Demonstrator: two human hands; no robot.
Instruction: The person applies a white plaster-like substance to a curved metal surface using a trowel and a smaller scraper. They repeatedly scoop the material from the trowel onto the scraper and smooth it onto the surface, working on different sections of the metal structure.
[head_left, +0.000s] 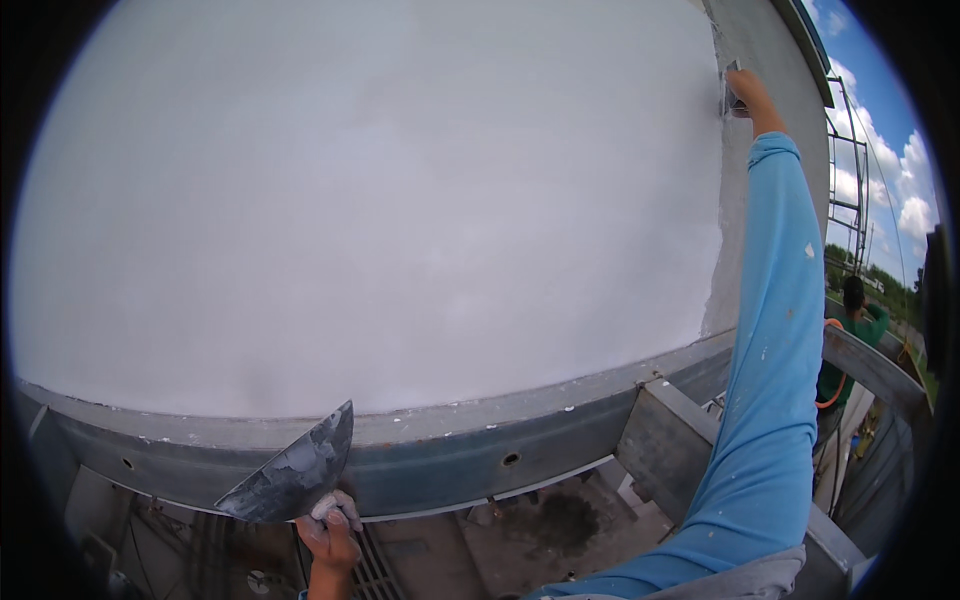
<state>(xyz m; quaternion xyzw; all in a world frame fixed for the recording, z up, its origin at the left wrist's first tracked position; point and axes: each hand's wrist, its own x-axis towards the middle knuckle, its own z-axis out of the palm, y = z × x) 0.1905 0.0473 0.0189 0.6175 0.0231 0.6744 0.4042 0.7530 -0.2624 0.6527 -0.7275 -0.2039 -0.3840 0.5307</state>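
Observation:
Low in the view, my left hand (332, 532) is closed round a wide grey plastering blade (298, 468), smeared with pale filler. Its long edge tilts up to the right, in front of the ledge below the wall. White residue coats the fingers. My right arm, in a paint-flecked blue sleeve, stretches up to the far right. There my right hand (746, 90) grips a trowel (730, 92) against the wall, at the border where the white coat (430, 200) meets a bare grey strip (748, 200). The hand partly hides the trowel.
A metal beam (450, 470) runs under the ledge, with another beam (665, 430) jutting out at right. Far below lies a stained floor (560, 525). At right stand scaffolding (848, 170) and a person in green (868, 325) beside an orange hose (838, 390).

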